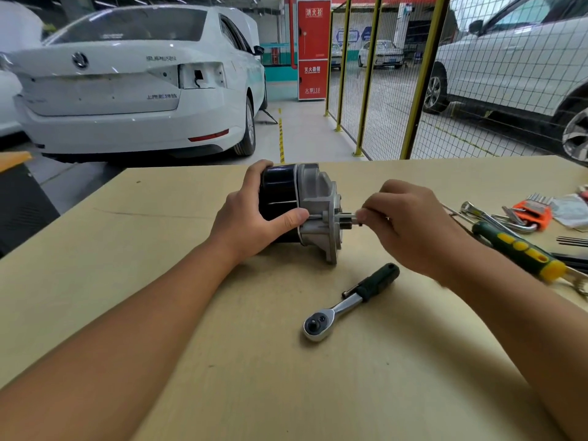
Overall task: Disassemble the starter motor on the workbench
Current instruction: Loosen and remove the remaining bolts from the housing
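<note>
The starter motor (313,198) lies on its side in the middle of the workbench (127,249), its black cylindrical body to the left and its grey aluminium end housing to the right. My left hand (251,218) grips the black body, thumb pressed against the seam with the housing. My right hand (404,224) pinches the end of a long thin through bolt (342,215) that sticks out of the housing's right face. A ratchet wrench (348,302) with a black handle lies on the bench in front of the motor.
At the right edge lie a green and yellow handled tool (518,249), an orange holder of hex keys (531,213), several spanners (483,214) and a plastic bag (571,211). Beyond the bench stand a white car (127,84) and a yellow mesh fence (420,74).
</note>
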Demonstrator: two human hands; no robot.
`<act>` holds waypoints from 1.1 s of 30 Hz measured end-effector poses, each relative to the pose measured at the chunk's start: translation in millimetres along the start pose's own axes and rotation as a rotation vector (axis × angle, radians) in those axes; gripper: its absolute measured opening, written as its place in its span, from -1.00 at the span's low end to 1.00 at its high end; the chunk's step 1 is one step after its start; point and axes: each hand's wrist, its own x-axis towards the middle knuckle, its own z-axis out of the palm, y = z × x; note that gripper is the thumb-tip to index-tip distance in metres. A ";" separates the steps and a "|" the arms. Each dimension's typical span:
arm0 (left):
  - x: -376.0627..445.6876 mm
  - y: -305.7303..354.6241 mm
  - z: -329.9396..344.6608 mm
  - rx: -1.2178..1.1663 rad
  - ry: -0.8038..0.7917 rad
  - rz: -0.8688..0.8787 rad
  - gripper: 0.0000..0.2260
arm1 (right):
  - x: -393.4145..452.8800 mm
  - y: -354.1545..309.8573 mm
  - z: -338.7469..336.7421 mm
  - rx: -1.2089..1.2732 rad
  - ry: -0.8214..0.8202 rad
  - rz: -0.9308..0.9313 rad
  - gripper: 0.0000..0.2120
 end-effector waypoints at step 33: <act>-1.3 -6.5 -19.1 0.050 0.100 -0.063 -0.25 | 48.5 -38.9 -3.3 -0.323 -0.212 -0.144 -0.85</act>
